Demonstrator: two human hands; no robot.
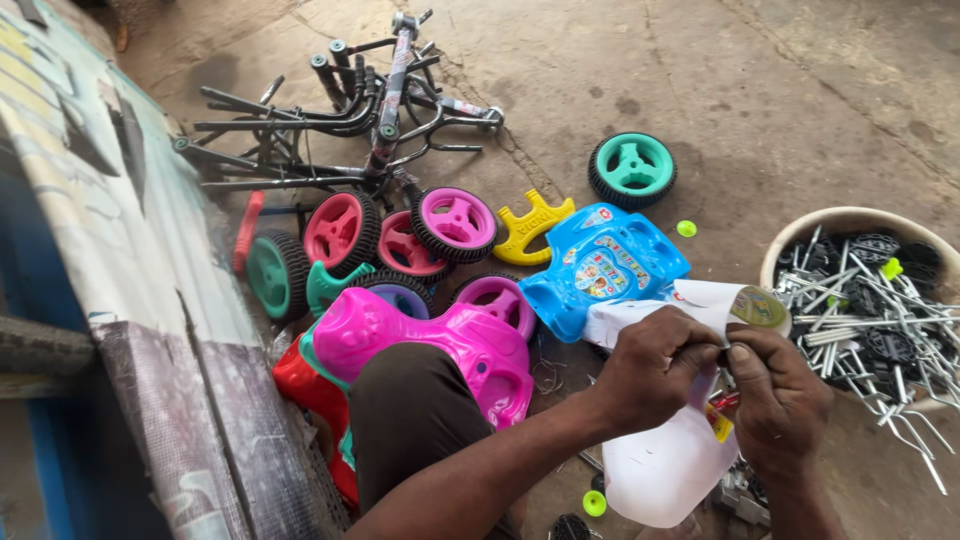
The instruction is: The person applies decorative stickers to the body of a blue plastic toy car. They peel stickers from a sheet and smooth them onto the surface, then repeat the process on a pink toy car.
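My left hand (652, 368) and my right hand (780, 402) meet over a white sticker sheet (668, 470). Both pinch the sheet's upper edge, where a round coloured sticker (759, 307) curls up off the backing. A blue plastic toy body (600, 266) with a printed panel lies just beyond my hands. Under my left forearm sits a pink plastic toy seat (430, 346), with my knee (410, 420) in dark cloth in front of it.
Pink, red and teal toy wheels (455, 222) cluster on the concrete floor, one teal wheel (631, 168) apart. Black metal frames (350, 120) are piled behind. A round basin (850, 222) of metal rods stands right. A yellow plastic part (532, 226) lies by the wheels.
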